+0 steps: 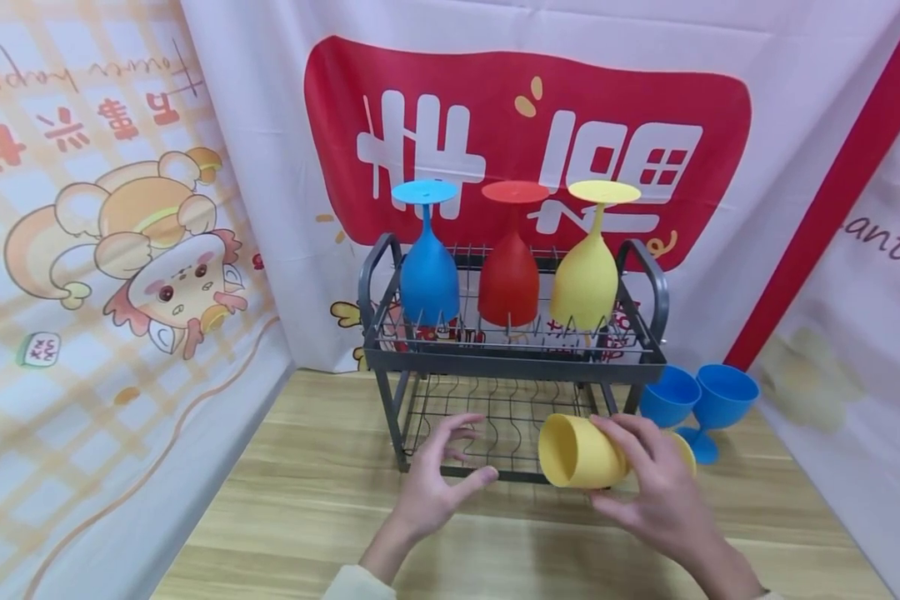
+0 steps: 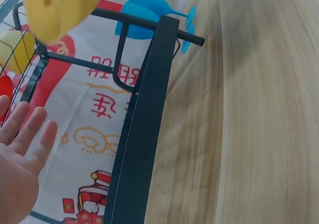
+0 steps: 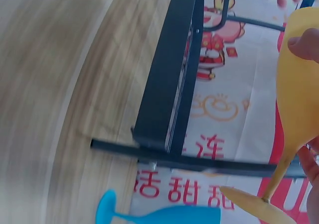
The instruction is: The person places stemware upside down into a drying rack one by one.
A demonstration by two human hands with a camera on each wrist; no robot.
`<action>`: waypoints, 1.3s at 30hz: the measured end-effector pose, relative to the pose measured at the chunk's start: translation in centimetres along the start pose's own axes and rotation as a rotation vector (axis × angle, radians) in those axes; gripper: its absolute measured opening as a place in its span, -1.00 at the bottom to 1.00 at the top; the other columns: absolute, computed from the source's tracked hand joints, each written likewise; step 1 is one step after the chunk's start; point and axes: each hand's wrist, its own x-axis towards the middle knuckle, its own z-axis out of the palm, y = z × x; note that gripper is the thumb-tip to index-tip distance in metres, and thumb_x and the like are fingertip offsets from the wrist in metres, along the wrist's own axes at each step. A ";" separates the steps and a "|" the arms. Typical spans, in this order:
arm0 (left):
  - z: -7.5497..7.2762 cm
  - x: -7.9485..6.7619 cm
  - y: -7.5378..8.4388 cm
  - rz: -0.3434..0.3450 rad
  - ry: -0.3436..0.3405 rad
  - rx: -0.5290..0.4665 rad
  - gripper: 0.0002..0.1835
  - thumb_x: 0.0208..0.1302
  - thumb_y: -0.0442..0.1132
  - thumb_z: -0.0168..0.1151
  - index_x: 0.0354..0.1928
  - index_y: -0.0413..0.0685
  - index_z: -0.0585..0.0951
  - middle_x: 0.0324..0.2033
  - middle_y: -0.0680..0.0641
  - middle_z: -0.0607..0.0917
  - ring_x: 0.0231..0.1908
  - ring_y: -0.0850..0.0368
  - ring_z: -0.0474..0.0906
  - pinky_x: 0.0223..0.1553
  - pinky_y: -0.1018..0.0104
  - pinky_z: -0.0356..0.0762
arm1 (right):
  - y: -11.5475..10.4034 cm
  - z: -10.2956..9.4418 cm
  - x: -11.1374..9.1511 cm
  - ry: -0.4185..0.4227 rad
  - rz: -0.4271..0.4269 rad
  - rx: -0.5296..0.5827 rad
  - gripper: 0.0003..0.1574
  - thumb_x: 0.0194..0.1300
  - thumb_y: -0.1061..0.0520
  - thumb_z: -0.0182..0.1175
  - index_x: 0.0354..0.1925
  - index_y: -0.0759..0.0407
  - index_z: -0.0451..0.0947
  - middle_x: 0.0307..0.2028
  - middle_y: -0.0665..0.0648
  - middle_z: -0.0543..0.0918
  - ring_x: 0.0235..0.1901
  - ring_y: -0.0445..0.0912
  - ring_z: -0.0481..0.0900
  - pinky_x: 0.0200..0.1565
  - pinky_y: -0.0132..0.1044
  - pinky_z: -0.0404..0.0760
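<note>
Head view, my right hand [image 1: 660, 487]: curled round the held goblet [image 1: 581, 452], a yellow one, fingers over it and thumb below.
Head view, held goblet: right of the lower centre, lying sideways with its mouth toward the left of the frame, by the front right of the rack [image 1: 393, 408]; whether it touches the metal I cannot tell.
Head view, my left hand [image 1: 438, 487]: lower centre, thumb well apart from the fingers, nothing in it.
Head view, racked so far: a blue goblet [image 1: 429, 283], a red goblet [image 1: 508, 287] and an upturned yellow goblet [image 1: 585, 283], side by side, feet up, on the upper tier [image 1: 525, 365]; I count those three as done.
Head view, left to do: by my judgement the one I hold, then the two blue cups [image 1: 670, 396] mouth-up at the right of the frame, beside the rack; the lower tier [image 1: 487, 408] shows no goblet on it, so I take this to be about halfway.
Left wrist view, my left hand: lower left, fingers spread, palm bare; the held goblet shows at the upper left, the two blue cups at top centre.
Right wrist view, my right hand: right edge, partly cut off, digits pressed to the yellow bowl; stem and foot hang free toward the bottom of the frame, not yet placed.
Right wrist view, waiting: blue at the bottom edge, apart from my grip.
</note>
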 end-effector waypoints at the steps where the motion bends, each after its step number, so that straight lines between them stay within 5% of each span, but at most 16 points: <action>1: 0.2 0.0 0.1 -0.021 -0.022 -0.006 -0.24 0.28 -0.07 0.52 0.48 0.35 0.42 0.37 0.17 0.58 0.17 0.11 0.62 0.19 0.05 0.65 | -0.2 0.3 0.1 -0.008 -0.012 0.003 0.31 -0.45 0.04 0.84 0.38 -0.02 0.56 0.19 0.18 0.61 0.14 0.05 0.56 0.03 0.08 0.74; 6: 1.1 0.2 0.3 -0.037 -0.110 -0.016 -0.15 0.25 -0.05 0.55 0.52 0.52 0.34 0.47 0.22 0.48 0.32 0.06 0.56 0.26 0.04 0.65 | -1.5 1.7 0.8 -0.018 -0.083 0.013 0.30 -0.39 -0.01 0.82 0.41 -0.04 0.53 0.21 0.18 0.61 0.18 0.09 0.55 0.08 0.17 0.72; 13: 1.6 0.5 0.5 -0.038 -0.167 0.007 -0.04 0.19 0.05 0.58 0.57 0.48 0.27 0.50 0.13 0.41 0.40 -0.03 0.49 0.30 0.06 0.67 | -3.0 3.7 1.5 -0.048 -0.105 0.001 0.30 -0.37 -0.03 0.83 0.41 -0.10 0.52 0.21 0.20 0.60 0.20 0.13 0.56 0.16 0.21 0.70; 18: 1.5 0.7 0.4 -0.084 -0.167 0.012 -0.07 0.22 0.08 0.56 0.56 0.51 0.26 0.46 0.12 0.44 0.37 0.00 0.50 0.24 0.23 0.67 | -3.7 4.8 1.8 -0.076 -0.109 0.004 0.25 -0.31 -0.05 0.83 0.40 -0.12 0.53 0.23 0.19 0.59 0.22 0.11 0.54 0.20 0.21 0.68; 27: 1.4 1.0 0.0 -0.120 -0.142 -0.005 -0.16 0.24 0.09 0.54 0.52 0.47 0.34 0.40 0.07 0.49 0.29 -0.04 0.53 0.18 0.24 0.68 | -4.4 5.5 2.0 -0.076 -0.100 -0.003 0.23 -0.28 -0.04 0.83 0.40 -0.14 0.53 0.23 0.16 0.58 0.22 0.12 0.54 0.23 0.20 0.67; 35: 1.5 0.9 -0.2 -0.115 -0.113 -0.017 -0.15 0.23 0.03 0.56 0.53 0.18 0.39 0.33 0.02 0.57 0.24 -0.01 0.57 0.16 0.26 0.68 | -4.8 5.5 1.5 -0.040 -0.099 -0.003 0.22 -0.27 -0.02 0.82 0.39 -0.06 0.53 0.25 0.16 0.59 0.22 0.12 0.56 0.19 0.20 0.68; 39: 1.6 0.9 -0.3 -0.119 -0.069 -0.103 -0.18 0.20 -0.08 0.58 0.48 0.16 0.42 0.33 -0.05 0.57 0.24 -0.10 0.57 0.17 0.24 0.71 | -4.9 5.3 0.9 0.021 -0.072 0.011 0.17 -0.25 0.03 0.82 0.36 0.04 0.56 0.25 0.17 0.62 0.20 0.12 0.59 0.17 0.16 0.68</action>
